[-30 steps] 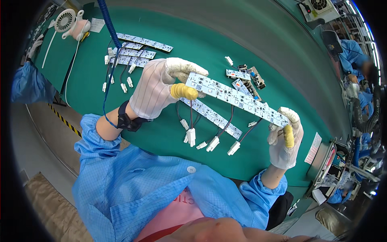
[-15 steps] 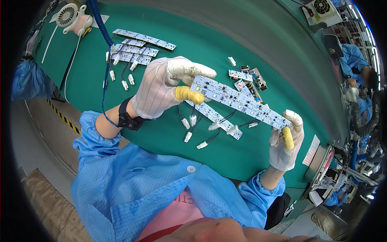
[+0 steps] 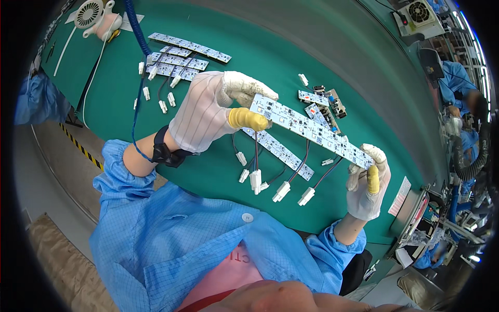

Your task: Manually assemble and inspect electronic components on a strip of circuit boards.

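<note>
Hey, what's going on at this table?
Someone's gloved left hand holds one end of a long white circuit board, and the gloved right hand holds the other. Wired white connectors hang from it. Another board lies below on the green table, with more strips at upper left.

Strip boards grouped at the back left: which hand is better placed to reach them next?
Left, probably. The left hand is closer to the strip boards; the right hand is farther off, at the other end of the held board. Neither hand is free.
</note>
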### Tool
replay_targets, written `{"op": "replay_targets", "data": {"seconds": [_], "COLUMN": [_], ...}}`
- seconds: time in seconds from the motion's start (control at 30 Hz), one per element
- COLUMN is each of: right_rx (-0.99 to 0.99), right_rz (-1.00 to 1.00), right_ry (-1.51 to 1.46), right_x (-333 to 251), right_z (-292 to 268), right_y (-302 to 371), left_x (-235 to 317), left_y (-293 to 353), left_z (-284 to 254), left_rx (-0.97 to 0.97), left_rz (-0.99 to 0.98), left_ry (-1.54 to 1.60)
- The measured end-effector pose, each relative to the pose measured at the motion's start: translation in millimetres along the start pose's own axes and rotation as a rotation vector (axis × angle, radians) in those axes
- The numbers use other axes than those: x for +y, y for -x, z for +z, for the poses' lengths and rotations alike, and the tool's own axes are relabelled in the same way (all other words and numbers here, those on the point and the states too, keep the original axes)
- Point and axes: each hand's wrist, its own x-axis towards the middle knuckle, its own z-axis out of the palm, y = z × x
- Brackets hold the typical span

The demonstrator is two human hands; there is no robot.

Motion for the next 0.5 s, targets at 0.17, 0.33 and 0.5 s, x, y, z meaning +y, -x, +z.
{"op": "replay_targets", "data": {"seconds": [0.17,0.33,0.5], "right_rx": [0.042,0.058,0.092], "right_rz": [-0.029,-0.07,-0.046], "right_ry": [0.015,-0.008,-0.024], "right_x": [-3.7,-4.7,-6.0], "right_z": [1.6,1.6,3.7], "right_y": [1.6,2.2,3.6], "left_x": [-4.7,-7.8,-8.6], "left_y": [-1.4,-6.6,-3.4], "left_z": [4.7,5.5,6.3], "left_rx": [0.029,0.052,0.068], "left_rz": [0.165,0.391,0.322], "left_ry": [-0.041,-0.131,-0.092]}}
